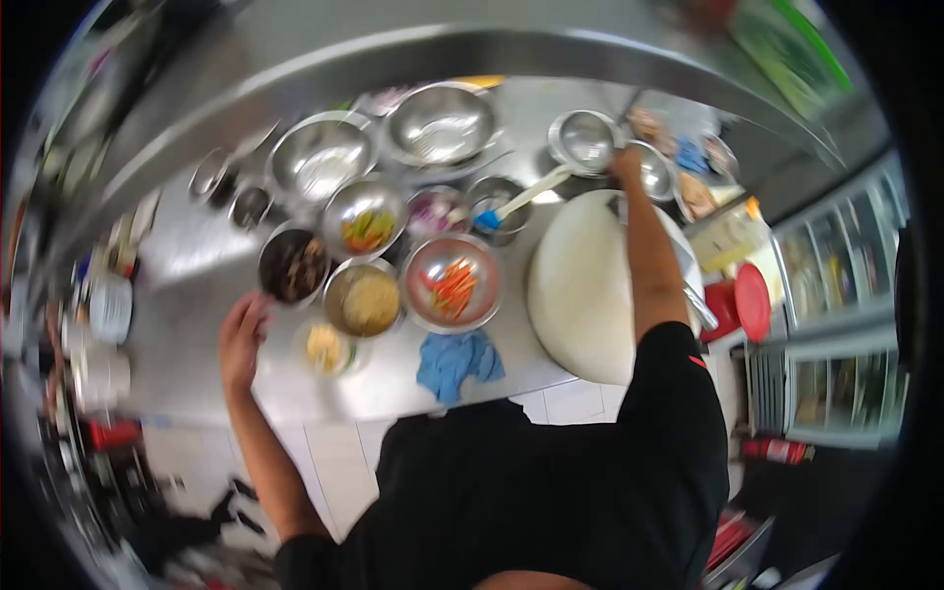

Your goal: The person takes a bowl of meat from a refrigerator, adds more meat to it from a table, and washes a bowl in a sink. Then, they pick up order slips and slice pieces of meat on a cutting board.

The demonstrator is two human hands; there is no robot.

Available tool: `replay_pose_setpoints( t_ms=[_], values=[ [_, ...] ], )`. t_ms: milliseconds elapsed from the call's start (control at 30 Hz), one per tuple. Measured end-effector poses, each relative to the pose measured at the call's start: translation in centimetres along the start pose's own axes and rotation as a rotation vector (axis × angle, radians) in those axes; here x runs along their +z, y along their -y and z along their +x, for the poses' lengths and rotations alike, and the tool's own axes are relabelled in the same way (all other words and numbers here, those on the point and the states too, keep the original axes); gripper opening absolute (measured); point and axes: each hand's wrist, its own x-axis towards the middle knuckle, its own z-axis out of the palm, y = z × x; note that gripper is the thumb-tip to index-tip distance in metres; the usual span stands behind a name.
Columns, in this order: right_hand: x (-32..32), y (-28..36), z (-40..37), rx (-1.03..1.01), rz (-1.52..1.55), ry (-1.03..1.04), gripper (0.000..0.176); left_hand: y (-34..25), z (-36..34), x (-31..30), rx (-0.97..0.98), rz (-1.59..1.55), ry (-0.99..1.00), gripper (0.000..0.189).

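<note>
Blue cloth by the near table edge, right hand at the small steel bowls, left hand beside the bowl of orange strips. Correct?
One fix: the head view shows the left hand beside the bowl of dark pieces. The rest stands: blue cloth by the near table edge, right hand at the small steel bowls.

Counter (187,339) lies open at left; bowls (488,285) (nearly rim to rim) block the middle.

Bowls (587,146) shiny mtl; rag (457,366) matt cloth; tabletop (202,339) smooth, glossy mtl.
</note>
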Motion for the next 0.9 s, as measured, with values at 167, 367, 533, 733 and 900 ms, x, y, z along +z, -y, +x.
replay_pose_setpoints(
  t_ms=[167, 367, 533, 733, 900],
  values=[
    [-1.7, -2.1, 2.8, -0.288, -0.227, 0.006, 0.02, -1.7, -3.6, 5.5, 0.075, -0.085, 0.087, 0.03],
    [-18.4, 2.9, 7.3, 0.28, 0.213, 0.259, 0.027, 0.2, -6.4, 8.1, 0.12, -0.227, 0.161, 0.01],
    [-21.6, 2.3, 9.5, 0.233, 0.217, 0.052, 0.024, -0.6, -7.8, 12.2, 0.111, -0.255, 0.286, 0.01],
    [-30.2, 12.9, 8.4, 0.271, 1.269, 0.754, 0.019, -2.0, -7.5, 16.5, 0.093, -0.708, 0.557, 0.044],
    [-44.7, 28.5, 4.4, -0.1, 1.456, 1.101, 0.031, -1.3, -9.9, 14.9, 0.024, -1.394, 0.707, 0.076]
  ],
)
